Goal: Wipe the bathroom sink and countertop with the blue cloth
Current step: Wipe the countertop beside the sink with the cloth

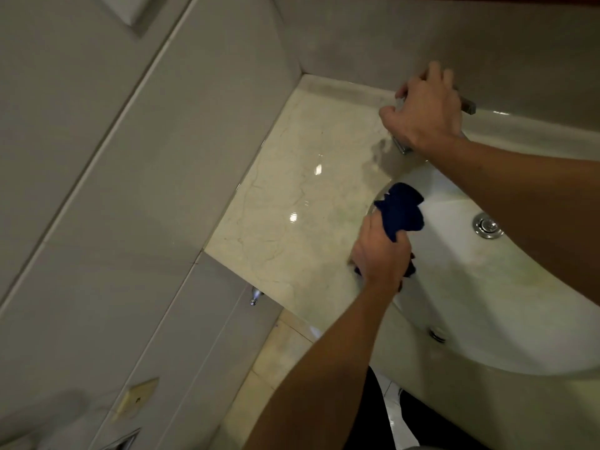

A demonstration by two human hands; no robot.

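My left hand (378, 254) grips the bunched dark blue cloth (401, 211) at the left rim of the white sink (454, 264). The cloth sticks out above my fist toward the basin. My right hand (422, 115) is curled over the chrome tap (402, 147) at the back of the sink, hiding most of it. Left of the sink lies the glossy cream marble countertop (292, 206). A chrome drain plug (487, 226) sits in the basin.
Grey tiled walls close in on the left and back of the counter. A small chrome valve (255, 297) shows below the counter's front edge. An overflow hole (437, 334) is in the sink's near wall. A beige wall plate (138, 396) sits lower left.
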